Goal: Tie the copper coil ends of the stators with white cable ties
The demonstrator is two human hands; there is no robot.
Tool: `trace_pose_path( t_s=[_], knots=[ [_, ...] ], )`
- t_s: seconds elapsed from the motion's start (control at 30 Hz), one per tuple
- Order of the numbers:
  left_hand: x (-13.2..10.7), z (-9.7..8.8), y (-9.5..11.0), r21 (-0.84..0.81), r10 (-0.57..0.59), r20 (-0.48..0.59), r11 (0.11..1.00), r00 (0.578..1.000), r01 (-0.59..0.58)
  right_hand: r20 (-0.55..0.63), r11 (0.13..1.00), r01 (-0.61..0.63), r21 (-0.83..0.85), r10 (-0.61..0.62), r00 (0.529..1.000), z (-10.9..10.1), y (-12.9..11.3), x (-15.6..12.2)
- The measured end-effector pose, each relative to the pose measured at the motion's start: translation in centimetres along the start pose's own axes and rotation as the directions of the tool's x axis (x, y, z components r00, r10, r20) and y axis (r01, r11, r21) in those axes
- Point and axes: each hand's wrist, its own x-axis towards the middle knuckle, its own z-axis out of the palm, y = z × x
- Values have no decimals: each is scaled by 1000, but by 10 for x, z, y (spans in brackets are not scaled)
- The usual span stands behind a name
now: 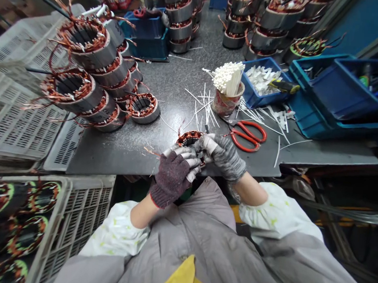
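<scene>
A motor stator with copper windings sits at the table's front edge, mostly covered by my hands. My left hand, in a dark maroon knit glove with pale fingertips, is closed over its near side. From the right, my right hand, in a grey knit glove, has its fingers pinched together at the stator's right rim. What those fingertips grip is hidden. A short dark sleeve sticks up beside them. Red-handled scissors lie just beyond my right hand.
Stacked stators and a single stator stand at left. Loose white ties lie before a cup of ties. Blue bins stand at right, more stator stacks behind. A crate of stators is lower left.
</scene>
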Motion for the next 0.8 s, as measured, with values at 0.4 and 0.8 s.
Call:
trace_pose_path(
  t_s=[0.4,0.8],
  knots=[
    [13,-33,-27,87,99,210,989,973,-119,204,869,307,-388,-244,948,-1,25,-2],
    [2,-27,-50,112,296,87,946,951,-305,633,961,274,47,-241,736,-24,30,66]
  ],
)
